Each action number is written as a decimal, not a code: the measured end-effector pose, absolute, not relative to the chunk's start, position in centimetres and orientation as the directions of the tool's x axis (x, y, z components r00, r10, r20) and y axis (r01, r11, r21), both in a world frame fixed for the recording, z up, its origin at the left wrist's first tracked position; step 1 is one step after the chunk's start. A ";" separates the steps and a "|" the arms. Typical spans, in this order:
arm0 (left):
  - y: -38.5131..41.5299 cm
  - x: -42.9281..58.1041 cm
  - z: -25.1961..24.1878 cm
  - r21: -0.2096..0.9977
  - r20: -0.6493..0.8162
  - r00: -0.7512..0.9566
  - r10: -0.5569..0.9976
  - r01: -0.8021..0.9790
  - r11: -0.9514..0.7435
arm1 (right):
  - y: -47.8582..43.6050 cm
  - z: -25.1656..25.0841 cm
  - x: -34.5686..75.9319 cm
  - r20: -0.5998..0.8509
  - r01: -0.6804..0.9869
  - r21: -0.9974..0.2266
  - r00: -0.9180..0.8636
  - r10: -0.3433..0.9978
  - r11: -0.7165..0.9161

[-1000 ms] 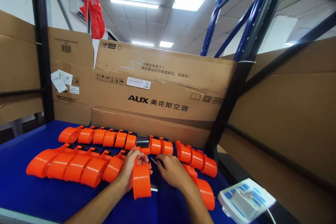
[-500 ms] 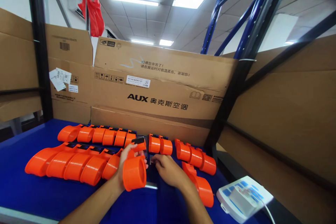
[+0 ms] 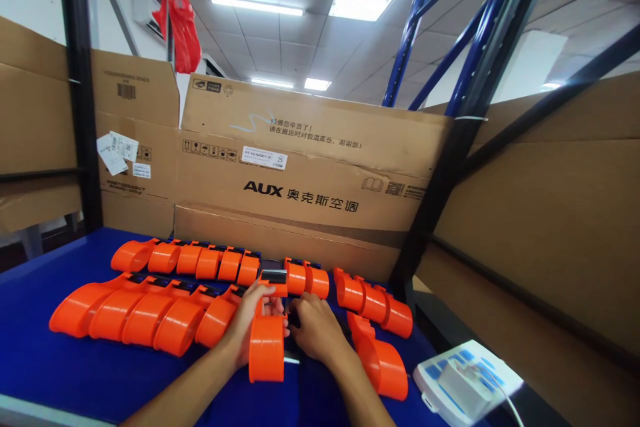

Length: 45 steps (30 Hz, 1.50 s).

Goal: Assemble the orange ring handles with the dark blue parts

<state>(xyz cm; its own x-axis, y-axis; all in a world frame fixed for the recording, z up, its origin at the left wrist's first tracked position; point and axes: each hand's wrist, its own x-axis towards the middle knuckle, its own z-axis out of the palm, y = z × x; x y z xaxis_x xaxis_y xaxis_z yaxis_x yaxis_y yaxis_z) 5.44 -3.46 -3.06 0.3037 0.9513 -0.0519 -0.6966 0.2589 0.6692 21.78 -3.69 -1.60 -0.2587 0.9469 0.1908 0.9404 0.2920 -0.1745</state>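
Observation:
My left hand (image 3: 249,320) grips an orange plastic tape dispenser (image 3: 267,347) standing on the blue table (image 3: 100,380), its black toothed end (image 3: 273,275) pointing away from me. My right hand (image 3: 315,328) rests against the dispenser's right side, fingers curled at a small dark part I cannot make out. Two rows of matching orange dispensers lie to the left, a near row (image 3: 140,317) and a far row (image 3: 190,259).
More orange dispensers lie at the right (image 3: 373,300) and near my right forearm (image 3: 383,367). A white device with blue keys and a cable (image 3: 463,383) sits at the front right. Cardboard walls (image 3: 310,187) and black rack posts (image 3: 80,93) enclose the table.
The dispenser in my left hand was tilted with its round opening toward me, then turned back upright on the table. My right hand moved in closer against it.

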 end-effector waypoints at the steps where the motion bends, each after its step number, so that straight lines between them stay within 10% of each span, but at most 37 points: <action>1: -3.5 5.5 -3.1 0.679 -0.036 0.287 0.957 -0.696 0.234 | -3.6 -1.8 21.8 0.215 0.927 -0.208 -0.266 0.940 0.311; 18: -2.5 6.2 -4.1 0.850 0.066 0.207 0.976 -0.523 0.054 | -2.2 -0.9 22.5 0.690 0.495 -0.578 -0.130 0.712 0.649; 35: -2.2 6.1 -4.3 0.834 0.054 0.208 0.977 -0.547 0.070 | -1.4 -1.9 21.6 0.481 -0.052 -0.874 0.060 0.875 0.484; 45: -2.5 6.1 -3.8 0.822 0.083 0.207 0.975 -0.567 0.050 | -1.6 -1.3 22.0 0.341 0.022 -0.939 -0.034 0.939 0.342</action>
